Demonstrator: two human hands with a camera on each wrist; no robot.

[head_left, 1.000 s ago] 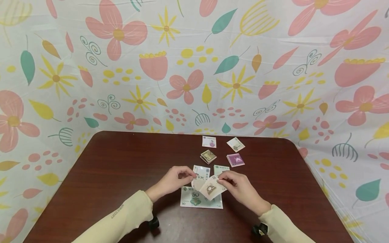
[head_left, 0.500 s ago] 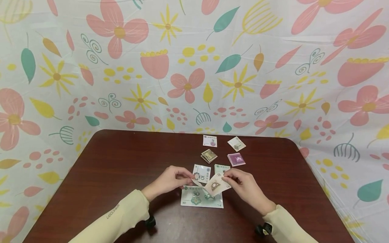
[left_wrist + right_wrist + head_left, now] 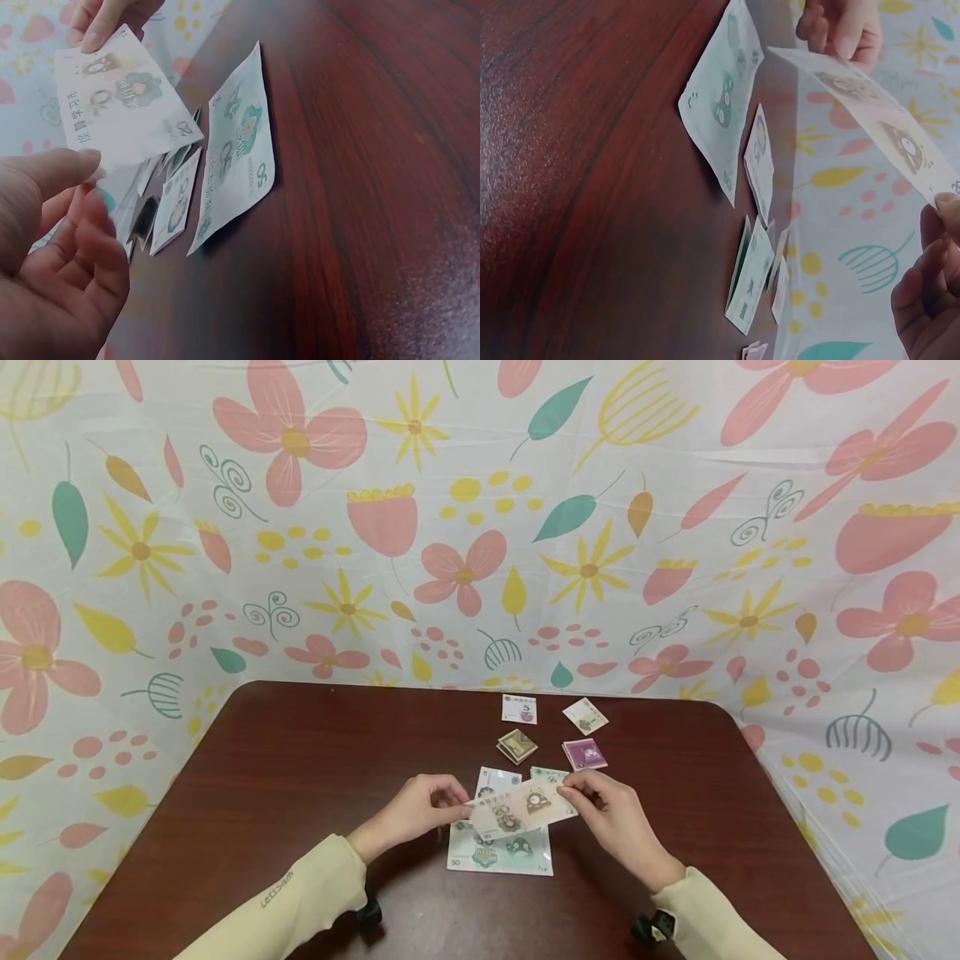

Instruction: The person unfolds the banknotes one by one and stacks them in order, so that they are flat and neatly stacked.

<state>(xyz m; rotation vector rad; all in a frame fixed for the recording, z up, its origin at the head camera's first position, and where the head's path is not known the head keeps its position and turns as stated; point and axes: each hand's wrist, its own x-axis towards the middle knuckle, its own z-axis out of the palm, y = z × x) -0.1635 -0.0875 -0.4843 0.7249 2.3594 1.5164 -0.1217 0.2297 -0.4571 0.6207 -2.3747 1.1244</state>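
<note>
A tan play banknote [image 3: 521, 807] marked 20 is spread flat in the air between both hands. My left hand [image 3: 411, 812] pinches its left edge between thumb and fingertips, as the left wrist view also shows the note [image 3: 124, 97] at that thumb. By the upper right corner, my right hand [image 3: 621, 828] pinches it with thumb and forefinger. Beneath it a green 50 note [image 3: 502, 857] lies unfolded on the table, its upper part covered. Partly hidden behind the held note are a 10 note [image 3: 498, 779] and a folded green note [image 3: 549, 772].
Farther back lie a folded brown note [image 3: 517, 746], a folded purple note [image 3: 584, 753], a 5 note [image 3: 519, 709] and a pale note [image 3: 586, 716]. The dark wooden table [image 3: 300, 760] ends at a flower-printed cloth [image 3: 465, 635].
The 20 note was creased and bent between the hands; now it is opened out flat. The right hand has moved slightly right, and the left slightly left.
</note>
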